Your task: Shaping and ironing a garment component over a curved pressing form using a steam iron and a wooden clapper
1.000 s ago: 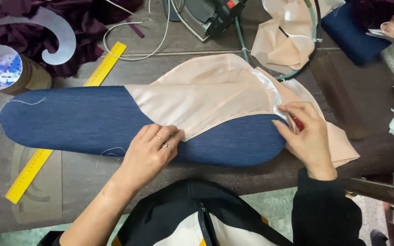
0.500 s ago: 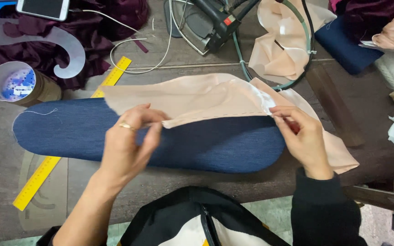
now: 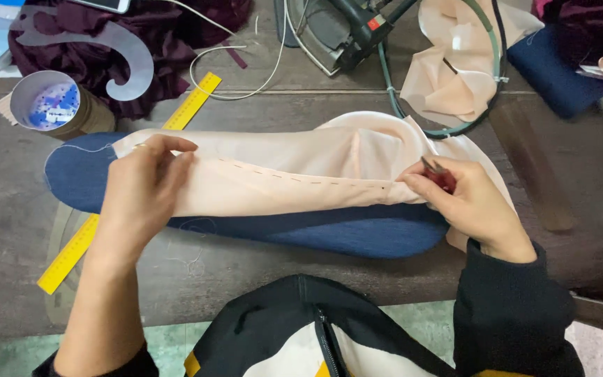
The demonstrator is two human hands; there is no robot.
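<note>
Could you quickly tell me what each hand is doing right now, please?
Left hand: closed, pinching the peach fabric at its left end.
Right hand: closed on the fabric's right end, with a small red tool.

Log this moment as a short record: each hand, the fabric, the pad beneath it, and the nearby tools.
Left hand: pinches the left end of the peach fabric
Right hand: grips the fabric's right end, a red-handled tool in its fingers
Fabric: stretched between both hands, dashed stitch line along it
Pad: blue ironing pad under the fabric
Nearby: yellow ruler, cup, iron
</note>
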